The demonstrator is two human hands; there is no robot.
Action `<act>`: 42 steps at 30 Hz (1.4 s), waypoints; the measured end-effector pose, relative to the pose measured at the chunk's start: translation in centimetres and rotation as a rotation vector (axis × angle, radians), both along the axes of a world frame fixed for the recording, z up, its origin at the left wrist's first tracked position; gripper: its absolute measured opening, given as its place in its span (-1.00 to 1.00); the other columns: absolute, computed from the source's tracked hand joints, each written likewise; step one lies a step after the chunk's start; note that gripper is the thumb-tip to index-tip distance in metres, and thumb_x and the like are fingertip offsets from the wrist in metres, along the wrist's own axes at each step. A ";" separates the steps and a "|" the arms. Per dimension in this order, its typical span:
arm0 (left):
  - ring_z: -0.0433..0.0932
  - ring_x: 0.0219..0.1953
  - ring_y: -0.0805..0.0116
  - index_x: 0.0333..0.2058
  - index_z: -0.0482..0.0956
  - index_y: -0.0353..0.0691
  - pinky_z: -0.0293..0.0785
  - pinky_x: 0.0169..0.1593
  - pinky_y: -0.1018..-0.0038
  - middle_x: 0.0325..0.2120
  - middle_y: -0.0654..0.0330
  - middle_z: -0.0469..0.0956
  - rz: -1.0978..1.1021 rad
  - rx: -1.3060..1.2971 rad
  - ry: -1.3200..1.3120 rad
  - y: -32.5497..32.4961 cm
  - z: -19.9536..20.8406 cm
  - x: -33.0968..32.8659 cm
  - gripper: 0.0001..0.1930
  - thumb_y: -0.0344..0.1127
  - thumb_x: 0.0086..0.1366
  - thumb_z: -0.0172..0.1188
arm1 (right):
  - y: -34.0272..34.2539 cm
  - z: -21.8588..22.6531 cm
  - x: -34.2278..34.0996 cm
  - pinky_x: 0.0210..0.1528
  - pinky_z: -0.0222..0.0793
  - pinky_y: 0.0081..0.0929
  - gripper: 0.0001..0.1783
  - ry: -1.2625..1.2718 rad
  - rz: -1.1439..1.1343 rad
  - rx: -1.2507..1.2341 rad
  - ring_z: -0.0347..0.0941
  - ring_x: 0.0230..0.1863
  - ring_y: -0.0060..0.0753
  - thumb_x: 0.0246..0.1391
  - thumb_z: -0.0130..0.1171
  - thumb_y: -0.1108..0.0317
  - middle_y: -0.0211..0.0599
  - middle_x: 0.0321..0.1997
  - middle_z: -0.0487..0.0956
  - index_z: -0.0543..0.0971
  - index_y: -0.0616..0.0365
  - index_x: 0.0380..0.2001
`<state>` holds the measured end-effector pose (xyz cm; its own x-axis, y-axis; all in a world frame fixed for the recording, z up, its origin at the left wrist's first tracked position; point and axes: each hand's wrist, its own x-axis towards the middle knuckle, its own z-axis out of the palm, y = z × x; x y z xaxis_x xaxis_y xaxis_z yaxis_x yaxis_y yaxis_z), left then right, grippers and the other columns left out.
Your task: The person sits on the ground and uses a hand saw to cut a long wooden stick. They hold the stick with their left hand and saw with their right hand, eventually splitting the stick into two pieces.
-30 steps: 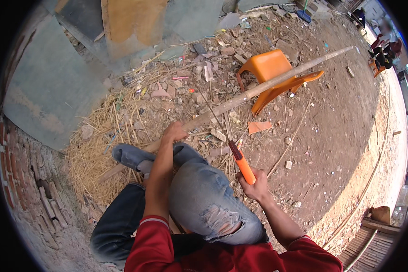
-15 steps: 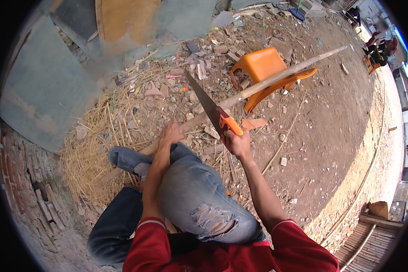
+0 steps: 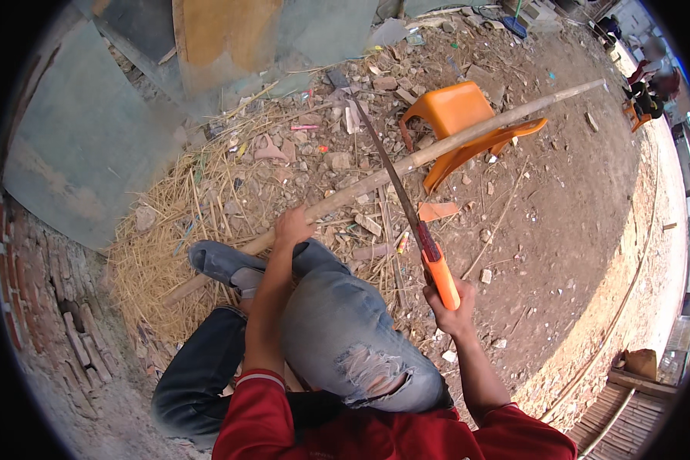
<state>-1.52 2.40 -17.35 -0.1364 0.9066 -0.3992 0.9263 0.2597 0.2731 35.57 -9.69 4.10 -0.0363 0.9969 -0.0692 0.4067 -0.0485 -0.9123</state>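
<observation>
The right hand (image 3: 454, 307), gripping the orange-handled saw (image 3: 406, 207), is drawing back toward five o'clock after its raised stroke, while the left hand (image 3: 293, 228) is clasping the bamboo pole (image 3: 406, 162) propped across the orange stool (image 3: 456, 115).

To the right of the saw (image 3: 395, 180) the dirt lies fairly open — only small stones and scraps. Beyond the pole (image 3: 406, 162) the tipped orange chair (image 3: 456, 126) blocks the far side. Left, straw (image 3: 199, 222), rubble and the sheet-metal wall (image 3: 92, 146) crowd in close.
</observation>
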 end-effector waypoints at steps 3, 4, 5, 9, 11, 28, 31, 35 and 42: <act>0.68 -0.06 -0.12 -0.07 0.64 -0.14 0.58 0.06 0.06 -0.20 -0.09 0.71 0.044 0.094 -0.076 -0.9 0.6 1.1 -0.53 0.00 0.11 0.41 | -2.6 -0.4 3.7 -0.50 0.39 -0.41 -0.88 -0.188 0.062 0.035 0.44 -0.66 -0.45 -0.03 0.33 0.47 -0.28 -0.65 0.48 0.56 0.20 -0.53; 0.69 -0.07 -0.10 -0.08 0.64 -0.14 0.58 0.05 0.06 -0.21 -0.08 0.72 0.043 0.123 -0.052 -1.2 0.7 0.4 -0.53 0.01 0.11 0.42 | -3.4 -0.5 4.2 -0.52 0.39 -0.39 -0.87 -0.239 0.093 0.051 0.45 -0.67 -0.41 -0.04 0.33 0.47 -0.28 -0.65 0.48 0.55 0.19 -0.55; 0.69 -0.08 -0.09 -0.09 0.64 -0.14 0.58 0.04 0.07 -0.21 -0.06 0.72 0.041 0.144 -0.029 -1.7 0.4 -0.2 -0.53 0.01 0.11 0.43 | -4.4 -0.9 4.8 -0.52 0.38 -0.38 -0.84 -0.239 0.105 0.063 0.44 -0.68 -0.38 -0.02 0.32 0.46 -0.28 -0.65 0.47 0.52 0.17 -0.56; 0.70 -0.11 -0.07 -0.13 0.63 -0.12 0.59 0.01 0.09 -0.24 -0.03 0.72 0.028 0.191 -0.045 -2.8 -0.1 -1.7 -0.54 0.01 0.08 0.48 | -8.5 -3.3 6.6 -0.54 0.38 -0.33 -0.81 -0.282 0.111 0.146 0.46 -0.68 -0.20 -0.07 0.34 0.46 -0.23 -0.65 0.46 0.50 0.12 -0.59; 0.70 -0.11 -0.07 -0.15 0.63 -0.11 0.59 0.01 0.10 -0.24 -0.03 0.72 0.041 0.168 -0.004 -3.2 0.0 -1.0 -0.55 0.01 0.08 0.49 | -11.7 -5.9 8.8 -0.55 0.37 -0.24 -0.80 -0.386 0.154 0.250 0.44 -0.64 -0.07 -0.14 0.38 0.43 -0.21 -0.62 0.44 0.49 0.10 -0.58; 0.27 0.30 -0.20 0.21 0.38 -0.19 0.19 0.31 -0.09 0.24 -0.04 0.31 0.812 0.995 0.077 -10.5 -2.3 5.6 -0.17 -0.20 -0.06 0.54 | 5.9 -14.6 -0.8 0.33 0.20 0.13 -0.22 -0.395 -0.002 0.108 0.23 0.30 0.25 -0.02 0.42 0.32 0.23 0.22 0.34 0.35 0.16 0.28; 0.35 0.25 -0.07 0.27 0.30 -0.24 0.30 0.29 0.00 0.22 -0.03 0.35 1.501 0.963 -0.891 -11.1 -5.2 4.5 -0.21 -0.16 0.13 0.50 | 15.2 -12.4 -7.7 0.38 0.17 0.01 -0.33 -0.566 0.098 0.465 0.22 0.33 0.20 0.05 0.38 0.21 0.17 0.31 0.31 0.43 0.14 0.21; 0.55 0.00 0.09 0.27 0.31 -0.23 0.49 0.17 0.17 0.05 0.06 0.53 1.716 0.975 -1.812 -11.2 -7.1 0.3 -0.29 0.02 0.31 0.38 | 22.3 -14.0 -9.8 0.36 0.17 -0.05 -0.55 -0.744 0.438 0.468 0.37 0.27 0.00 0.23 0.18 0.01 -0.05 0.12 0.55 0.63 0.10 0.00; 0.56 -0.16 0.22 0.10 0.46 -0.15 0.53 0.02 0.17 -0.03 0.19 0.60 1.433 1.295 -2.069 -10.6 -6.3 -8.2 -0.29 0.35 0.26 0.24 | 23.6 -17.8 -12.2 0.14 0.32 -0.16 -0.57 -0.756 0.491 0.506 0.62 -0.09 -0.16 0.36 0.00 0.03 -0.18 -0.32 0.72 0.72 0.03 -0.38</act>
<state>-9.71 -8.23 -23.67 -0.7494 0.4950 -0.4397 -0.6508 -0.6729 0.3517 23.37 13.89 -13.74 -0.5680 0.8030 0.1804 0.7539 0.5956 -0.2774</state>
